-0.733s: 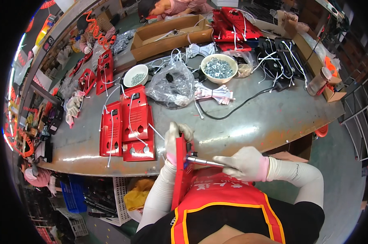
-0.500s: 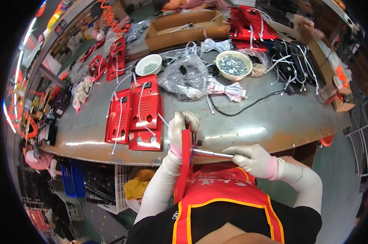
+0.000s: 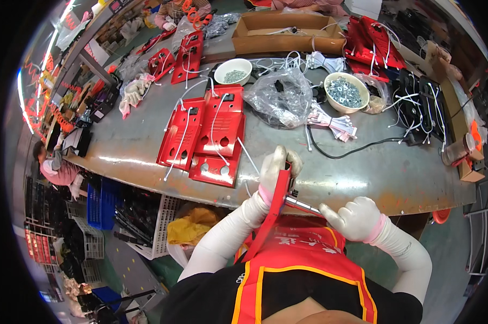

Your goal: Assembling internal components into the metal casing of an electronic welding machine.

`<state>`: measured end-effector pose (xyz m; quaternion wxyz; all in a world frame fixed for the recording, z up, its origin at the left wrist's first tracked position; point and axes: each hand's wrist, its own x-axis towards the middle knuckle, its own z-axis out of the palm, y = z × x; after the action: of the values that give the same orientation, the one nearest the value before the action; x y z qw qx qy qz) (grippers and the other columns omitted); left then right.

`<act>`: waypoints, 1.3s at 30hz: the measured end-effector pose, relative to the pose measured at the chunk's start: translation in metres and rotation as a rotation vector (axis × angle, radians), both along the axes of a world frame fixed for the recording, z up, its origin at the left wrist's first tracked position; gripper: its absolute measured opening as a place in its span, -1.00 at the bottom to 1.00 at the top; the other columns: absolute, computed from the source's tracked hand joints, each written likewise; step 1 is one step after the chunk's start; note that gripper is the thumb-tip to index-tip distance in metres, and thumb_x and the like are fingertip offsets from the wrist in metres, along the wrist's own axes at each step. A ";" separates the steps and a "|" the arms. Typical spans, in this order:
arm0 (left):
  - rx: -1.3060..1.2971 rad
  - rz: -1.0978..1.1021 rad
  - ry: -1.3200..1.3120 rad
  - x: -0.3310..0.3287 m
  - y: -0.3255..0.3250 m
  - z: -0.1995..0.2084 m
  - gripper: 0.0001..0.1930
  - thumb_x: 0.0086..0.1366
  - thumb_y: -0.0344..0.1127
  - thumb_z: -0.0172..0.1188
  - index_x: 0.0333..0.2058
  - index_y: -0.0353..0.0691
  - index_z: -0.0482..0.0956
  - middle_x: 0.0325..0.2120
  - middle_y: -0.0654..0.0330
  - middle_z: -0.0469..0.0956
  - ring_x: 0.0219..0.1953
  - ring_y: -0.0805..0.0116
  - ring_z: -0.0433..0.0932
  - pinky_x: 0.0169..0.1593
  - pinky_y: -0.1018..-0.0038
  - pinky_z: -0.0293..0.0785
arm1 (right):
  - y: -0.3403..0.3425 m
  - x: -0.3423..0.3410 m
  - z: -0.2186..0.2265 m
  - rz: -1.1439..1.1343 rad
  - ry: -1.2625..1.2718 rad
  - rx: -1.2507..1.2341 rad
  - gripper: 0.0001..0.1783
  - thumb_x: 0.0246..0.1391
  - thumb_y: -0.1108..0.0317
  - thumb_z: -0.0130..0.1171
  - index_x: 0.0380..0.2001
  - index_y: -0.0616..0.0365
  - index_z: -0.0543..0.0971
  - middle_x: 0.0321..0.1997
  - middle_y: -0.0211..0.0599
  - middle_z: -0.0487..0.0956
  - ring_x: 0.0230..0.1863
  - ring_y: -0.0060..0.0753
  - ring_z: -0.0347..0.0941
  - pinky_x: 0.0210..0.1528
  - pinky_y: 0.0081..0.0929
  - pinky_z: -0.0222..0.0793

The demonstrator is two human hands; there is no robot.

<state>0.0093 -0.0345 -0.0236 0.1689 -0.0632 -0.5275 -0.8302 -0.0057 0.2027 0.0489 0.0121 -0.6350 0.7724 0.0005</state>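
red panel (image 3: pixel 272 216) hides what both hands grip.

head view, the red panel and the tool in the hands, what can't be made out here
- Red panel, head view: it stands edge-on, so its face is hidden, and its lower end is lost against the red vest.
- Metal tool: its handle is covered by the right hand, and its tip is too small to tell.
- Left hand: its grip on the panel's far side is hidden by the glove.
- Bowl: the metal pieces are too small to tell apart.
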 end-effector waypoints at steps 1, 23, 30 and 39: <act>-0.001 0.007 -0.035 0.000 0.002 0.002 -0.39 0.50 -0.03 -0.36 -0.70 -0.25 0.30 -0.77 0.23 0.27 -0.69 0.48 0.17 -0.54 0.51 0.09 | -0.002 0.001 0.001 0.003 -0.005 0.004 -0.60 0.07 0.29 0.11 0.01 0.08 0.50 -0.68 -0.31 0.48 -0.67 -0.17 0.45 -0.58 -0.31 0.34; 0.200 -0.061 0.019 -0.033 -0.027 -0.019 -0.39 0.50 0.03 -0.37 -0.66 -0.25 0.24 -0.71 0.23 0.23 -0.65 0.41 0.13 -0.45 0.42 0.15 | -0.017 -0.007 -0.010 -0.099 0.013 -0.159 -0.60 0.08 0.30 0.08 0.02 0.10 0.51 -0.69 -0.40 0.42 -0.63 -0.36 0.41 -0.57 -0.37 0.28; 0.151 0.009 -0.048 -0.022 -0.014 -0.012 -0.40 0.48 0.06 -0.31 -0.65 -0.26 0.28 -0.71 0.24 0.25 -0.64 0.41 0.18 -0.39 0.43 0.21 | -0.018 -0.005 0.003 -0.824 -1.496 -0.283 -0.52 0.23 0.21 -0.09 0.10 0.29 0.45 -0.65 -0.68 0.13 -0.64 -0.79 0.01 -0.59 -0.68 0.05; 0.129 0.041 -0.105 -0.019 0.000 0.001 -0.43 0.47 0.03 -0.23 -0.64 -0.25 0.34 -0.74 0.26 0.26 -0.66 0.47 0.20 -0.53 0.51 0.13 | -0.008 -0.013 0.007 -0.887 -1.724 -0.270 -0.51 0.26 0.19 -0.05 0.08 0.39 0.41 -0.68 -0.67 0.14 -0.67 -0.77 -0.01 -0.61 -0.67 -0.05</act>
<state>-0.0096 -0.0346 -0.0228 0.1618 0.0021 -0.4822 -0.8610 -0.0190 0.1950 0.0555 0.4986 -0.0659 0.6611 -0.5568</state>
